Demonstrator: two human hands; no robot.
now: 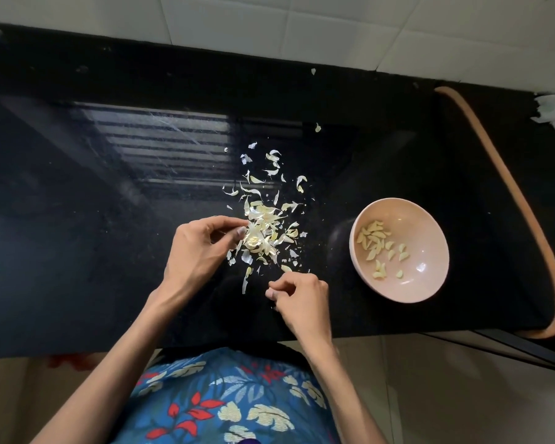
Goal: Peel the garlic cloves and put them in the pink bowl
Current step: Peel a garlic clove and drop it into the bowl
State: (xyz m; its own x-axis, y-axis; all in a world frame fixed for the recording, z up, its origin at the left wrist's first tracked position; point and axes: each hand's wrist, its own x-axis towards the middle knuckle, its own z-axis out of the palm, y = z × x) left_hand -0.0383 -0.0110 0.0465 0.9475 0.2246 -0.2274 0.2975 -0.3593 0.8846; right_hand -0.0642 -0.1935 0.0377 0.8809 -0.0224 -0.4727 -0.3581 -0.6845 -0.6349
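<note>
No legible text, label, brand, number or sign appears anywhere in the view. The pink bowl [430, 225] at centre right, the black counter [109, 219], the white wall tiles [334, 24] along the top and the floral-print garment [237, 405] at the bottom edge are all unmarked.

Left grip [202, 248] curled, fingertips touching peel pile [263, 225] on black table [77, 251]. Right grip [302, 296] curled, pile just beyond it, contents unclear. Pink bowl [423, 229] right of right grip, holding peeled cloves [374, 240].
</note>
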